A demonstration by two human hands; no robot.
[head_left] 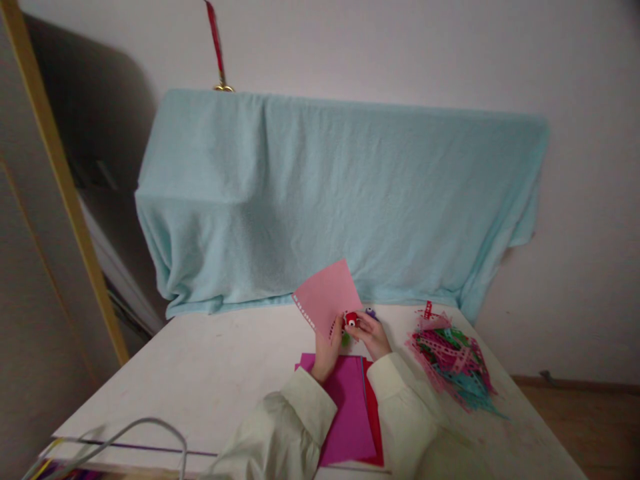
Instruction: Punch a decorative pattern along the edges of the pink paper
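Note:
My left hand (327,350) holds a pink paper sheet (327,295) by its lower edge, tilted up off the table; small holes run along that edge. My right hand (371,333) grips a small red craft punch (351,319) clamped on the sheet's edge. A green bit (345,339) shows just under the punch, between my hands. Both cream sleeves reach in from the bottom of the view. Under my wrists lies a stack of magenta and red sheets (350,413).
A pile of punched pink, green and teal paper strips (450,363) lies on the white table (215,373) to my right. A light blue towel (330,200) drapes over something at the back. A small purple object (371,311) sits behind my right hand. Grey cables (125,433) loop at the front left.

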